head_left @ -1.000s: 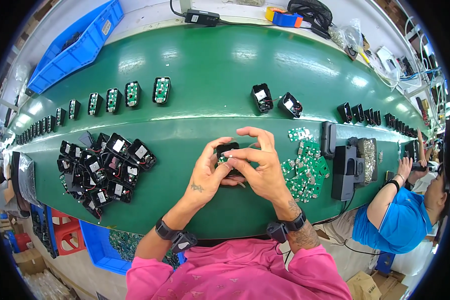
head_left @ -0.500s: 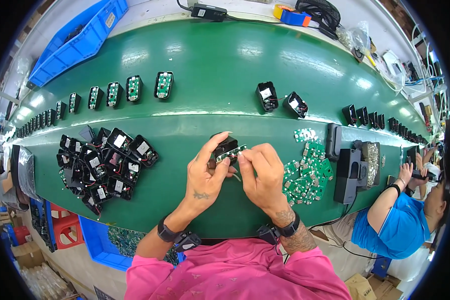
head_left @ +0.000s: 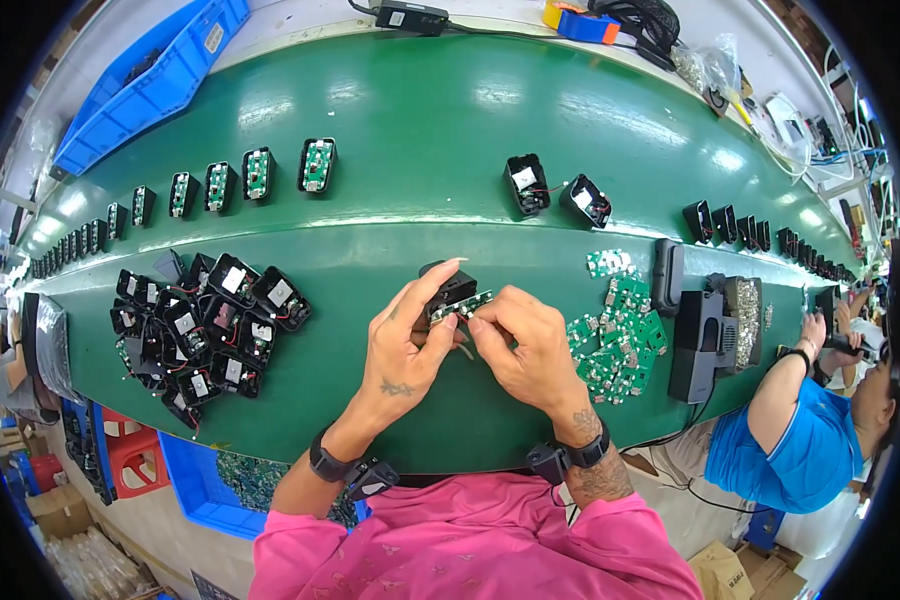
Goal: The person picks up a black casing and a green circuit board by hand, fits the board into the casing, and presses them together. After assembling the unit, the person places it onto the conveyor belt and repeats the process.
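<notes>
In front of me, my left hand (head_left: 402,345) is closed around a small black plastic housing (head_left: 452,287), fingers and thumb on either side. A green circuit board (head_left: 477,301) stands tilted at the housing's near side, by the left thumb. My right hand (head_left: 526,348) pinches at the board's right end with thumb and forefinger; whether a thin wire is between those fingertips is hidden. A pile of black housings (head_left: 232,325) with white-labelled parts and red wires lies to the left. Loose green circuit boards (head_left: 625,345) are heaped to the right.
Housings with boards fitted (head_left: 317,166) stand in a row at far left. Two open housings (head_left: 527,185) sit beyond my hands, with more housings (head_left: 727,225) at far right. A black device (head_left: 697,345) and a tray of small metal parts (head_left: 742,325) flank a person in blue (head_left: 790,440).
My right hand has shifted slightly left and down along the board's edge, its fingers bunched closer. My left hand keeps its hold on the housing. The view has moved slightly.
</notes>
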`<state>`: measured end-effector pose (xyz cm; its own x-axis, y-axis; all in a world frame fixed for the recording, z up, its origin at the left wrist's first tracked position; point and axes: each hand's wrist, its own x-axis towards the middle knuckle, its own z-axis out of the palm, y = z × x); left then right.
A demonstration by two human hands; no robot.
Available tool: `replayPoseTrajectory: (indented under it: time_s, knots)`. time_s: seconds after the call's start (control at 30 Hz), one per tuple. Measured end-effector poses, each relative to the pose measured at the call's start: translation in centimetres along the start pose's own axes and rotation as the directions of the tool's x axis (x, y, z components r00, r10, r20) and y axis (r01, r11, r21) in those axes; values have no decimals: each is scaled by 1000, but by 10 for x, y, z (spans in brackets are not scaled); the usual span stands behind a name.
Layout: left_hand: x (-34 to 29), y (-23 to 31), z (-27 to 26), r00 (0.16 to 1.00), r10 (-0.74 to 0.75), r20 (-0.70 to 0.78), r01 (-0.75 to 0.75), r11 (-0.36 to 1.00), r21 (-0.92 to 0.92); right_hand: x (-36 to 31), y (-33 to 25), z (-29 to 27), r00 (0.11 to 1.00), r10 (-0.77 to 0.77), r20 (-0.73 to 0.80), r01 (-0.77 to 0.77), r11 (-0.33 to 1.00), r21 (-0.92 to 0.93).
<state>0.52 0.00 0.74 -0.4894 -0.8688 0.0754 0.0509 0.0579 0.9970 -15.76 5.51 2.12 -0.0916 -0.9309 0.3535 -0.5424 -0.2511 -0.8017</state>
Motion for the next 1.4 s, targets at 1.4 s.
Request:
replayPoseTrajectory:
  time_s: [1.4]
  knots:
    - [-4, 2, 2, 986, 165, 16, -157, 900, 406, -2, 4, 12, 1000, -24, -3, 24, 998, -57]
